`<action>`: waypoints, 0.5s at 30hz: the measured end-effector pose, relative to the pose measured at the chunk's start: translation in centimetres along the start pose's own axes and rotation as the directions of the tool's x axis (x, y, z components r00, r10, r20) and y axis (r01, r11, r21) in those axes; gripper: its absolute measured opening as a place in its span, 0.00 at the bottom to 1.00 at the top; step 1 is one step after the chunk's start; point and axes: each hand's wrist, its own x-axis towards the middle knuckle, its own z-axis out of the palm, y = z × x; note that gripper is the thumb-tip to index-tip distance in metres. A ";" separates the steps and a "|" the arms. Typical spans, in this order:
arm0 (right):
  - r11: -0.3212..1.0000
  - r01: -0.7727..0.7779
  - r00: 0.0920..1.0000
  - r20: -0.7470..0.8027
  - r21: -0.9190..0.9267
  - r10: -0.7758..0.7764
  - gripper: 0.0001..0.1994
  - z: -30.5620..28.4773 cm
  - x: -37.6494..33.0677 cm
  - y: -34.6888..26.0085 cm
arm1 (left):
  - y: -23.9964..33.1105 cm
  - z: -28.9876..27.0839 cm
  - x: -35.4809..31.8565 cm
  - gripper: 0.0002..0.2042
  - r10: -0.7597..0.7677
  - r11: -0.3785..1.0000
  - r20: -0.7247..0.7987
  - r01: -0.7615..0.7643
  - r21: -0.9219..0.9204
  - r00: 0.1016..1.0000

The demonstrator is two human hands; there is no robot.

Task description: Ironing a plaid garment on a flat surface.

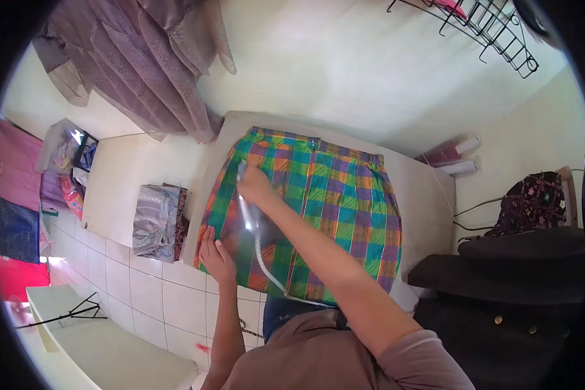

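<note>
A plaid skirt (351, 208) in green, orange, purple and yellow lies spread over the padded board, waistband at the far side. My right hand (257, 184) is closed around the handle of a clothes iron (248, 218), over the skirt's left part. The hand and forearm hide some of the iron, which is slightly blurred. From it a pale cord (264, 266) curves down to the skirt's near edge. My left hand (217, 259) rests on the skirt's lower left edge, fingers stretched out, close to the iron.
Folded cloths (159, 221) sit on a pale table (114, 175) at the left. Greyish-purple curtains (146, 58) hang far left. Dark garments (494, 279) are at the right, and a black wire rack (487, 32) is on the wall. The padded board (429, 201) reaches past the skirt.
</note>
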 end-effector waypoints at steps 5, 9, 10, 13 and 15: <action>0.977 -0.021 0.992 0.114 -0.213 0.047 0.19 -7.1 -9.2 2.2 | -0.2 -0.3 0.5 0.20 0.034 0.985 0.115 -0.052 0.161 0.993; 0.943 -0.094 0.996 -0.022 -0.321 0.091 0.19 -10.3 -9.8 3.6 | 0.5 -0.4 0.6 0.24 0.046 0.951 0.197 -0.104 0.293 0.979; 0.943 -0.091 0.996 -0.028 -0.320 0.087 0.19 -10.6 -8.9 3.7 | 0.7 -0.5 0.7 0.26 0.037 0.940 0.225 -0.111 0.323 0.974; 0.942 -0.112 0.977 -0.208 -0.318 0.046 0.21 -11.7 -3.6 4.8 | 1.5 -0.5 0.7 0.29 0.042 0.922 0.258 -0.137 0.361 0.965; 0.944 -0.112 0.966 -0.256 -0.310 0.031 0.21 -12.1 -1.1 5.5 | 1.8 -0.5 0.7 0.30 0.044 0.918 0.274 -0.147 0.367 0.961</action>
